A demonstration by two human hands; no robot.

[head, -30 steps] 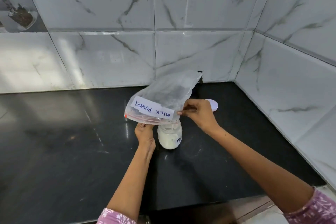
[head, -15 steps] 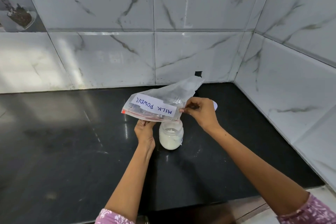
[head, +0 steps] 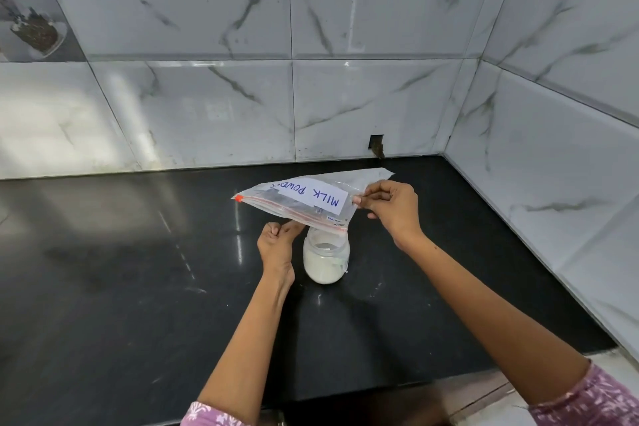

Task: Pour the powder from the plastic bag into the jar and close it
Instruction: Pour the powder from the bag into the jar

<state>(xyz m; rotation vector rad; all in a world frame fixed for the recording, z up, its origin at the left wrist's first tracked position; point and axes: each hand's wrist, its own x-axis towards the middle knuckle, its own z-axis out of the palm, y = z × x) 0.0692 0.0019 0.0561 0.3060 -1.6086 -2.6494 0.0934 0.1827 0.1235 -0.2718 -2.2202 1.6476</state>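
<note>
A clear zip-lock plastic bag (head: 304, 199) with a white "MILK POWDER" label hangs nearly flat just above an open glass jar (head: 325, 259) that stands on the black counter and holds white powder. My left hand (head: 278, 245) pinches the bag's lower zip edge, just left of the jar. My right hand (head: 390, 207) pinches the bag's right side, above and right of the jar. The bag looks almost empty. The jar's lid is hidden behind my right hand.
The black counter (head: 138, 270) runs into a corner of grey marbled wall tiles (head: 363, 104) at the back and right. Its front edge lies close to my body. A small dark notch (head: 377, 143) sits at the wall's base.
The bag has tilted down from steeply raised to nearly flat over the jar. My right hand moved right and covers the white lid that showed before. The jar has not moved.
</note>
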